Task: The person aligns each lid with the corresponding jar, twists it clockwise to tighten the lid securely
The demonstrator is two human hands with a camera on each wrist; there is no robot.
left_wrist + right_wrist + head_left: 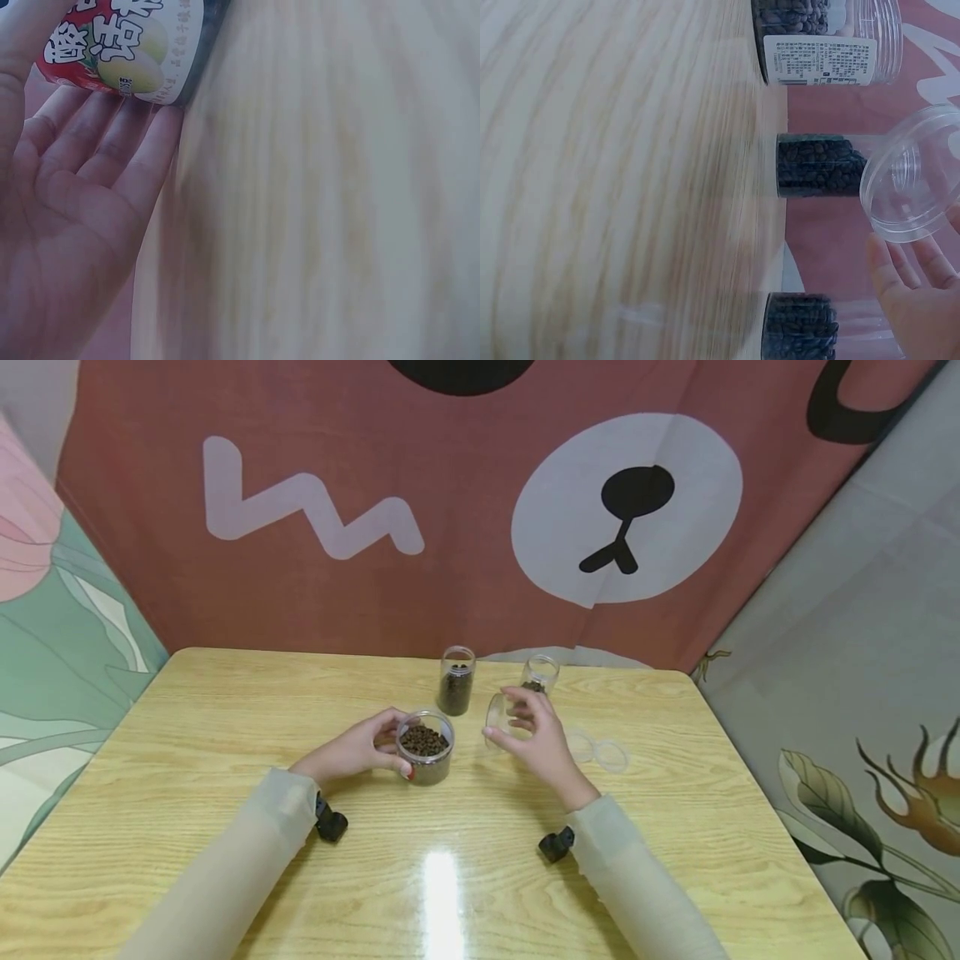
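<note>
My left hand (375,745) grips a wide clear jar (429,770) from its left side, fingers behind and thumb in front. The jar is uncovered and holds small brown bean-like pieces (423,742). A red and white printed label (127,52) wraps its side in the left wrist view, and a white text label (821,60) shows in the right wrist view. To the right of the jar, my right hand (534,735) holds a round clear lid (907,184) by its rim, tilted on edge and apart from the jar.
Behind the hands stand two narrower clear jars, one (456,689) at the middle and one (542,670) partly hidden by my right hand, both with dark beans. Two clear round lids (611,757) lie on the wooden table (360,877) at right. A printed cloth (450,602) hangs behind.
</note>
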